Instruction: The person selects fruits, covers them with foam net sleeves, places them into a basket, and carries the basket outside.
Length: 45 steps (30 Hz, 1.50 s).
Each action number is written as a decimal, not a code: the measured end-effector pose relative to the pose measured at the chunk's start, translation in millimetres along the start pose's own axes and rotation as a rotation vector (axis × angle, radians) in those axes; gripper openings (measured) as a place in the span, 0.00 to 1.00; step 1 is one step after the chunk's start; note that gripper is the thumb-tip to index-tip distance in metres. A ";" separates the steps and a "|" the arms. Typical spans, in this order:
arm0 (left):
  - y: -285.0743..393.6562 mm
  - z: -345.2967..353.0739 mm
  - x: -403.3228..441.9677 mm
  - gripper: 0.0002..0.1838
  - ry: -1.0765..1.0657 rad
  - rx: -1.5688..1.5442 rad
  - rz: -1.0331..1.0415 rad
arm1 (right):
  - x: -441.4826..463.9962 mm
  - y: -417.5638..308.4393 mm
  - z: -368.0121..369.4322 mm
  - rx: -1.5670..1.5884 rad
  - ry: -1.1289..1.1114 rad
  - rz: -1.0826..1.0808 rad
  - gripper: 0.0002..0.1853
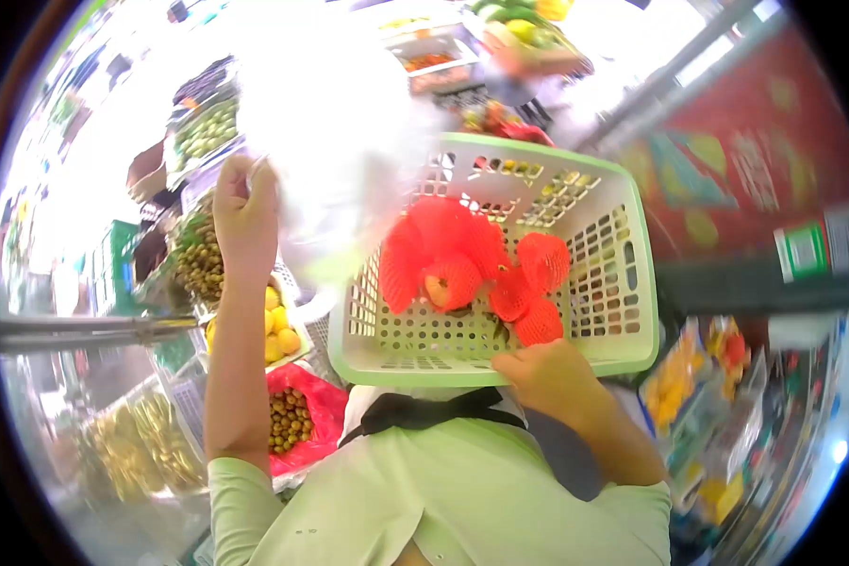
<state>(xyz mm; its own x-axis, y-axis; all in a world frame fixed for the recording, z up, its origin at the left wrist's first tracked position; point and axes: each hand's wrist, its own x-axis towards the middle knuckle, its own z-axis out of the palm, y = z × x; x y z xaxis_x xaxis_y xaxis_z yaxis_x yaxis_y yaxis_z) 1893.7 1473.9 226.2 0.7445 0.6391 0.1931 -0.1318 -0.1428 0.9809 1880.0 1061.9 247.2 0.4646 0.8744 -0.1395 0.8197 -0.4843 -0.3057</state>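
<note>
A pale green plastic basket (637,283) with slotted sides is in front of my body. My right hand (552,377) is closed on its near rim. Several fruits in red foam nets (443,231) lie in the basket; the skin of one shows through its net opening. My left hand (247,212) is raised at the basket's left, fingers pinched on the edge of a white plastic bag (349,141). The bag is overexposed and blurred, and it overlaps the basket's far left corner. Whether anything is inside it, I cannot tell.
To the left are bunches of small brown fruit (198,259), yellow fruit (278,325) in a box, and a red bag (325,415) of round brown fruit. A metal rail (104,330) crosses the left side. A red printed box (745,160) stands at right, above packaged goods (717,406).
</note>
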 end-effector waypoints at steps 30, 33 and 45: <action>-358.0 -19.5 596.0 0.17 -0.669 0.944 -0.033 | 786.1 147.1 -94.9 -0.222 -0.065 -0.583 0.03; -428.0 -3.5 645.6 0.23 -0.560 1.137 0.111 | 816.5 156.5 -86.7 -0.152 -0.123 -0.518 0.04; -456.5 -7.7 975.5 0.50 -1.098 1.083 -0.105 | 1105.0 266.9 -25.2 -0.132 -0.051 -0.321 0.05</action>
<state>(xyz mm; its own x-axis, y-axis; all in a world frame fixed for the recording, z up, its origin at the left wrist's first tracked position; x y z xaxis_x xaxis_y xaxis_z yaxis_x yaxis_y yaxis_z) 2675.0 2168.4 -33.1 0.8822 -0.1003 -0.4601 0.1109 -0.9054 0.4098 2620.6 1898.1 35.3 0.1615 0.9814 -0.1038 0.9590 -0.1809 -0.2182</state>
